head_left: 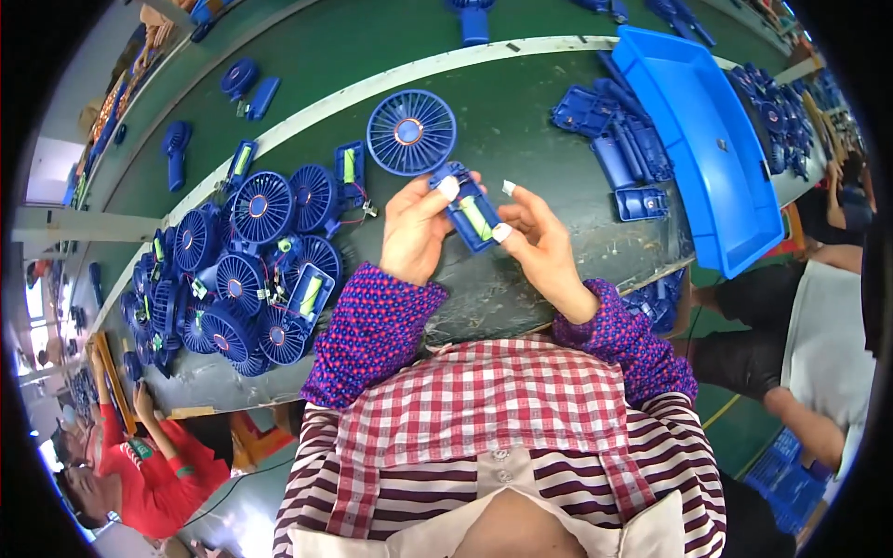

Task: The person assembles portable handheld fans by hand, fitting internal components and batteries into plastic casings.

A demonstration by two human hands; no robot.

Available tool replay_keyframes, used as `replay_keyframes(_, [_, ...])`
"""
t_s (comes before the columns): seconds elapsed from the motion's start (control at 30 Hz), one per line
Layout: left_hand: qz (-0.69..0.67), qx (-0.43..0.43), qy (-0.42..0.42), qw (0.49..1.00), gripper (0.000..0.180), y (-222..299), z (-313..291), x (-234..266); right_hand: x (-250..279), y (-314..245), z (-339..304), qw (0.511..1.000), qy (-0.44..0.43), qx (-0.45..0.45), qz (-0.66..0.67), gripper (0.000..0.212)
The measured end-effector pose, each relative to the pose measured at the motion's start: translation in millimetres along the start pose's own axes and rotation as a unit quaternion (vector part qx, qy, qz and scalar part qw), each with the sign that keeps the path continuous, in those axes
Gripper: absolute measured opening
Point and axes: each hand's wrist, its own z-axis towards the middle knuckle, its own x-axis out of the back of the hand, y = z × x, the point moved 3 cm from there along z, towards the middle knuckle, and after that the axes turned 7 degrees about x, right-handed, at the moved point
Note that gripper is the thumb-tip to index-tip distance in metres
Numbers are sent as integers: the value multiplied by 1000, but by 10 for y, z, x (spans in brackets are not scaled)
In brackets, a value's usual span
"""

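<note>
One blue fan (410,132) is in front of me over a green table (521,102), its open handle (459,221) pinched in my left hand (414,226). My right hand (545,256) has its fingers parted, thumb at the handle's lower edge. Tilting the handle, or a careless push of that thumb, could let the exposed green battery (478,219) slip out.

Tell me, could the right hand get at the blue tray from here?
Probably yes: bare tabletop lies between the right hand and the tray's near end, with the shells farther up. The left hand grips the open handle, so the right seems free to go.
</note>
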Motion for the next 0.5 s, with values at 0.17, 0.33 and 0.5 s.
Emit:
replay_keyframes(0.17, [-3,28,-7,1000,25,-114,110,-35,30,61,73,999,15,-29,41,47])
replay_keyframes(0.33, [2,66,46,997,25,-221,107,-41,8,4,127,968,21,23,-248,45])
replay_keyframes(0.5, [38,80,68,994,21,-342,131,24,2,-76,151,903,-41,121,-410,53])
